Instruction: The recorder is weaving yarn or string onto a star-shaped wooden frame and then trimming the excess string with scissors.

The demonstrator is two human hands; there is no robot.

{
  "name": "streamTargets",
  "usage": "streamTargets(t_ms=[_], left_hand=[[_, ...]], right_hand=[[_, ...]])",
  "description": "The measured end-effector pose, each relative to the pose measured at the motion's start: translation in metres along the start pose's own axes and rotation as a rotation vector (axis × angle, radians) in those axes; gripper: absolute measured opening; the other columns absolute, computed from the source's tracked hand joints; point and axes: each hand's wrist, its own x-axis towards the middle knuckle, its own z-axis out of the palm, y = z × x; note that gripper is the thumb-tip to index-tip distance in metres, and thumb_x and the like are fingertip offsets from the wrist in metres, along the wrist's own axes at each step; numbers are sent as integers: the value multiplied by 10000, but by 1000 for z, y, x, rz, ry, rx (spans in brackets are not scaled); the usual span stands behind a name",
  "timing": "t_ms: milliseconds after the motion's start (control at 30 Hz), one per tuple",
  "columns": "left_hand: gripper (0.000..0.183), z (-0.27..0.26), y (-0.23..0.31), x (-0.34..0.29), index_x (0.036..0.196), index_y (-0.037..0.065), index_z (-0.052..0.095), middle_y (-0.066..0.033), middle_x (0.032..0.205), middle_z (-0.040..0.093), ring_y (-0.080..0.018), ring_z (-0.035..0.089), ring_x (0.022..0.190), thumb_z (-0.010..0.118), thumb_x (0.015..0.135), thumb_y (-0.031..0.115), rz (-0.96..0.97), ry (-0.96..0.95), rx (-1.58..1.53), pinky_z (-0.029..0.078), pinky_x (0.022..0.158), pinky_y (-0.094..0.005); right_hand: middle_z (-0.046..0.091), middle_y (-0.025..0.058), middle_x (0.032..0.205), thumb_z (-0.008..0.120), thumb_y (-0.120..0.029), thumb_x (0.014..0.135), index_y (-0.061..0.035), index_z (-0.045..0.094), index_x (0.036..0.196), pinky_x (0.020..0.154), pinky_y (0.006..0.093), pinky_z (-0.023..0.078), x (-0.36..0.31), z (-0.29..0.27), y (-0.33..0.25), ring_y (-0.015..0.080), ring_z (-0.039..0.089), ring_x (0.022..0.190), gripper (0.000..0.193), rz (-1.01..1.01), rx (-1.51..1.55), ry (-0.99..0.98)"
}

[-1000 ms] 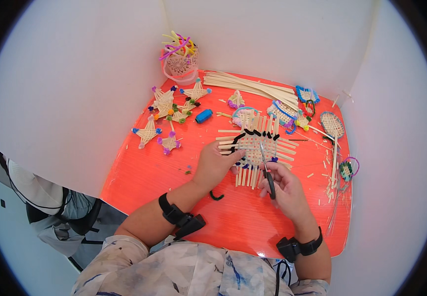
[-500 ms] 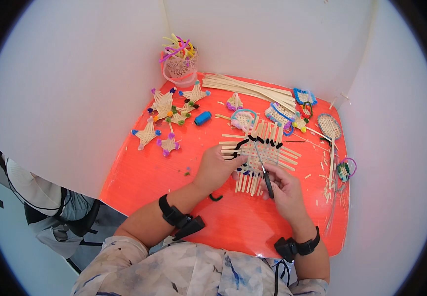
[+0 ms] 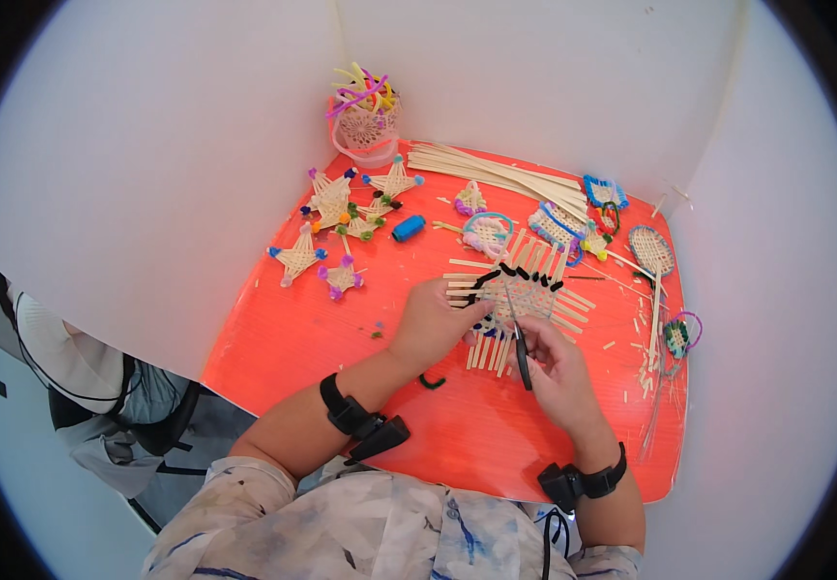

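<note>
Centrally, a square woven mat (image 3: pixel 534 296) of pale flat strips, loose ends fanning outward, sits over a red table (image 3: pixel 293 353); whether it touches the tabletop is unclear. Black pipe cleaner (image 3: pixel 489 278) edges its far and left sides. At the mat's left edge, the left hand (image 3: pixel 440 317) is mostly closed, pinching the weave with the thumb on top. At its near right, the right hand (image 3: pixel 558 360) curls around the black handles of slim scissors (image 3: pixel 522 358), whose blades point away over the mat; their gap is too small to judge. Left of the mat are a blue thread spool (image 3: pixel 409 228) and, farther off, woven stars (image 3: pixel 297 255). Beyond it lies a bundle of flat strips (image 3: pixel 496 174); to its right, a racket-shaped weaving (image 3: pixel 652 251).
</note>
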Motion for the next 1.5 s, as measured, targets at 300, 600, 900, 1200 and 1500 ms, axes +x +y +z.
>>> streamTargets(t_ms=[300,600,900,1200,1500], left_hand=[[236,5,-8,-1,1071,-37,629,-64,848,690,-91,616,570,687,862,57,0,-96,-51,496,472,-229],[259,-5,-3,6,1077,-32,623,-70,851,691,-98,620,589,697,850,69,7,52,-47,502,470,-233],[232,-14,-18,17,1074,-1,638,-64,896,702,-93,639,685,683,859,71,81,73,-207,503,502,-227],[222,-15,-11,17,1076,50,626,-42,945,705,-86,654,773,686,873,115,37,193,-352,491,549,-223],[228,-18,-20,19,1093,51,623,-43,966,702,-86,655,782,677,882,121,30,145,-432,497,562,-229]], right_hand=[[555,14,881,535,60,903,4,510,1269,685,231,487,0,-2,-9,78,562,742,371,114,118,70],[580,47,898,591,35,862,12,476,1297,762,275,523,-4,4,-7,142,616,840,450,62,54,-133],[626,89,985,610,74,779,-4,555,1244,761,270,527,-5,4,-22,144,634,829,475,-54,-222,-362],[635,77,945,586,60,824,-26,546,1262,648,265,539,-4,-23,-14,129,631,741,448,-30,23,402],[604,160,1035,626,38,811,3,522,1258,821,371,494,1,-47,23,281,612,969,460,22,-811,448]])
